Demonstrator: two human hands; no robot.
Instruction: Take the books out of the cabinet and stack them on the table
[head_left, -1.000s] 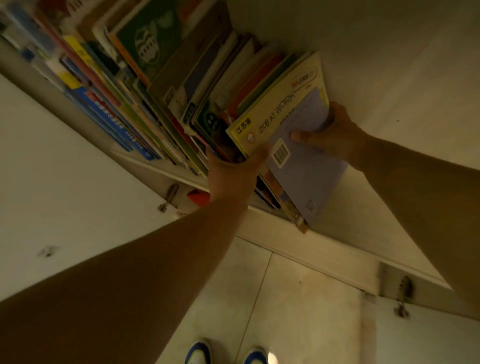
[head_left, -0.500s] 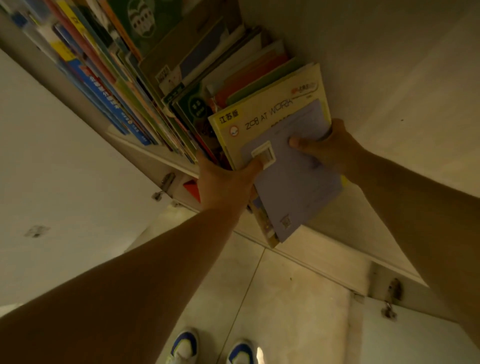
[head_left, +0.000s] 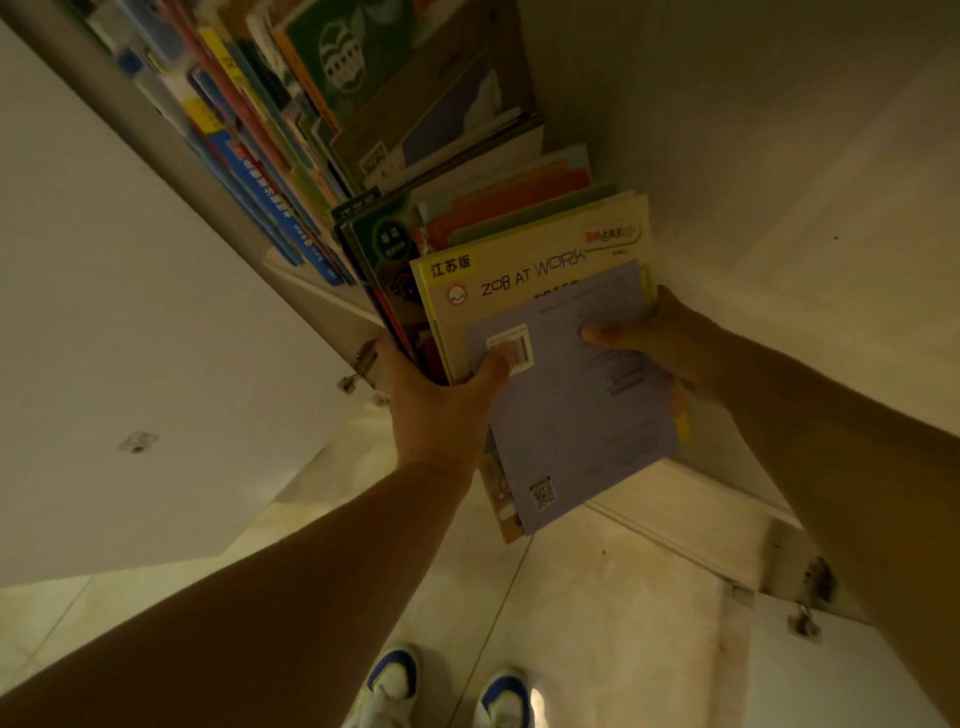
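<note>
Both hands clamp 1 bundle of thin books between them: the left hand (head_left: 441, 410) grips its near left edge, thumb pressed flat on the barcode sticker of the lilac booklet (head_left: 576, 395), while the right hand (head_left: 670, 348) pinches the opposite edge, thumb on the cover and fingers hidden behind. The bundle lies between the 2 grips, its long axis running from the cabinet's shelf (head_left: 311, 291) down toward the person, lower end already hanging past the shelf lip over the tiled floor (head_left: 597, 623). The lilac booklet is matte paper; under it a glossy yellow book (head_left: 519, 270) and a dark green one (head_left: 384, 260) fan out. More slim, soft-covered books (head_left: 249, 130) lean on the shelf to the left. The table is out of view.
</note>
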